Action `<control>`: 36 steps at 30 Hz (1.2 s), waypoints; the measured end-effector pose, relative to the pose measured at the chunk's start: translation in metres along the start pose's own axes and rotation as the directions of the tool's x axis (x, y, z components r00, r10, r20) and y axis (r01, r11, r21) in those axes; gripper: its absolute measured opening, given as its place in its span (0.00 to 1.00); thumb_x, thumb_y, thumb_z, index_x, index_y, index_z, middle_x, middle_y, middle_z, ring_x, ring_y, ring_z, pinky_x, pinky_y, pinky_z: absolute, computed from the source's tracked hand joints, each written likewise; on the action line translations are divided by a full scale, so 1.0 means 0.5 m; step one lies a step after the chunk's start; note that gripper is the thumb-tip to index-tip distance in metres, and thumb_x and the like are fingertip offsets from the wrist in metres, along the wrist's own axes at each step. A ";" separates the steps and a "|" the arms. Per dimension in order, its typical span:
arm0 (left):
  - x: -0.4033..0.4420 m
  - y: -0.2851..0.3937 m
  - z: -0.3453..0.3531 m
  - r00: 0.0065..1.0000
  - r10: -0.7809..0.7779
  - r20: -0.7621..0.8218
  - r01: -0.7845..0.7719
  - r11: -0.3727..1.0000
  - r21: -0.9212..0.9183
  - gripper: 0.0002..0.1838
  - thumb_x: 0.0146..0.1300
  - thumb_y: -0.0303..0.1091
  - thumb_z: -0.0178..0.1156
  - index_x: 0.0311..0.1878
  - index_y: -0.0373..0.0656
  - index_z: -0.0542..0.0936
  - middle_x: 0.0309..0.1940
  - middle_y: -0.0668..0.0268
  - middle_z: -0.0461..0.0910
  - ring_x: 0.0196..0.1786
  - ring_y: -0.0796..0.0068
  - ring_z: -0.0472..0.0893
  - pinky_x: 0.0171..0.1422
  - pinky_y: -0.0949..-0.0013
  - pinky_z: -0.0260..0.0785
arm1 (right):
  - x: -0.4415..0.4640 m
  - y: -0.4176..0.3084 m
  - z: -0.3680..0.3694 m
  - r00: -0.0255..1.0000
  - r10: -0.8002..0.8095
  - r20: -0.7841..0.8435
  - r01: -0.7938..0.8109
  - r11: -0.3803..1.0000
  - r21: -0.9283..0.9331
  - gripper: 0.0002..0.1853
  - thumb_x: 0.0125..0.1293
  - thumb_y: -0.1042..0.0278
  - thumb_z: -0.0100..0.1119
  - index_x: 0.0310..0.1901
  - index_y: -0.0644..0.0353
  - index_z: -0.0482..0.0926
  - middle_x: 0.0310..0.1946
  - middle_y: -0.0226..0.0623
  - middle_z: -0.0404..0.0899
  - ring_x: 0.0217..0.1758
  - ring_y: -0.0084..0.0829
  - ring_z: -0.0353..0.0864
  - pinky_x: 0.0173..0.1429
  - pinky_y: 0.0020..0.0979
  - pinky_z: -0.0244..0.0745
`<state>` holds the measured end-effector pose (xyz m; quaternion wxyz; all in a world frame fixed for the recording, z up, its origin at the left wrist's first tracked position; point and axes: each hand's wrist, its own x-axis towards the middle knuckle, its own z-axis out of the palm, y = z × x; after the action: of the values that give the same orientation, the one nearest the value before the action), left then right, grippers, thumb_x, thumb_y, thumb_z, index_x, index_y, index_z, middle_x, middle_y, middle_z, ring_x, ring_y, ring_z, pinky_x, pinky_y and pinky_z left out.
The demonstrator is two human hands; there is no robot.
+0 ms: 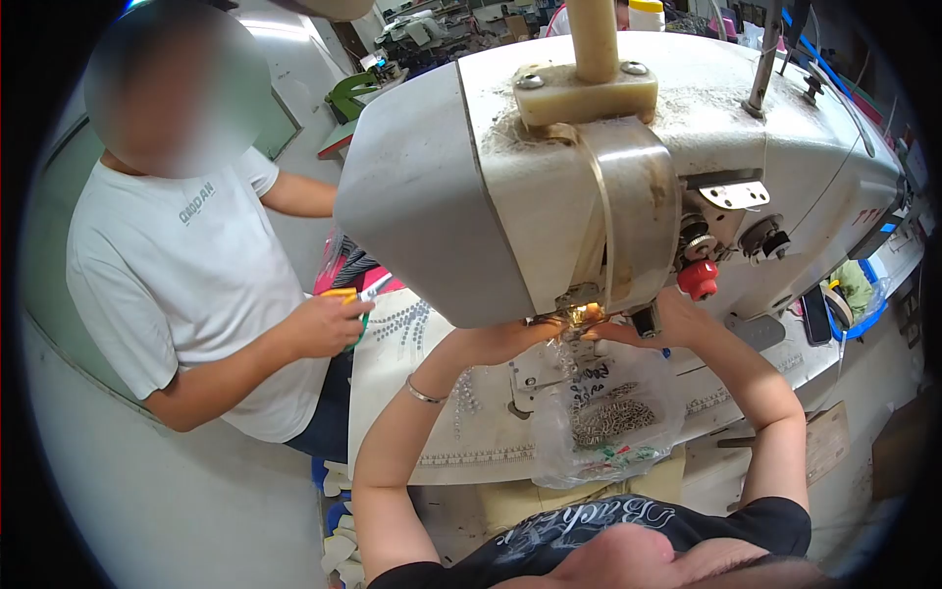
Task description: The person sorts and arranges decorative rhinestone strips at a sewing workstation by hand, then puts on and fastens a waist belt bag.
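Observation:
Both hands meet under the head of a white sewing machine, by its small lit lamp. My left hand comes in from the left, a metal bangle on its wrist, and my right hand from the right. The machine head partly covers the fingers, so what they hold cannot be made out. A strand of clear beads hangs just below them. Under the hands lies a clear plastic bag with a heap of metallic chain or beads in it.
At the left a person in a white shirt holds scissors beside the table. Strands of grey beads lie there. A phone, a tape roll and a blue basket are at the right.

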<state>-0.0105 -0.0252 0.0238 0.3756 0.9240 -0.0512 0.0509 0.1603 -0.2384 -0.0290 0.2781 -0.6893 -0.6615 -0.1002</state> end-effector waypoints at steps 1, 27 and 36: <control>0.003 0.000 -0.005 0.999 -0.021 0.030 0.021 1.000 0.000 0.14 0.63 0.40 0.63 0.47 0.41 0.81 0.39 0.63 0.83 0.41 0.70 0.80 0.47 0.67 0.71 | -0.004 0.016 0.017 0.999 -0.027 -0.038 0.026 1.000 -0.006 0.15 0.51 0.55 0.71 0.32 0.56 0.79 0.32 0.37 0.79 0.35 0.42 0.79 0.38 0.39 0.74; 0.017 -0.047 0.007 0.993 0.068 0.096 -0.037 0.956 -0.291 0.19 0.62 0.31 0.64 0.56 0.41 0.77 0.47 0.66 0.81 0.49 0.77 0.77 0.54 0.70 0.70 | 0.034 -0.028 -0.005 0.984 0.018 -0.177 0.036 0.954 0.297 0.17 0.52 0.56 0.74 0.33 0.61 0.81 0.30 0.37 0.81 0.32 0.35 0.79 0.39 0.35 0.73; -0.003 0.016 -0.001 0.994 0.006 0.107 0.036 0.922 -0.385 0.21 0.63 0.35 0.61 0.57 0.35 0.76 0.47 0.59 0.81 0.49 0.73 0.77 0.56 0.68 0.68 | 0.032 -0.020 0.018 0.975 0.006 -0.223 0.094 0.896 0.435 0.22 0.52 0.69 0.74 0.47 0.65 0.77 0.37 0.39 0.84 0.42 0.31 0.85 0.48 0.33 0.79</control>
<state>-0.0130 -0.0302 0.0295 0.5474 0.8335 -0.0734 -0.0124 0.1502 -0.2201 -0.0260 0.4959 -0.5775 -0.6479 -0.0285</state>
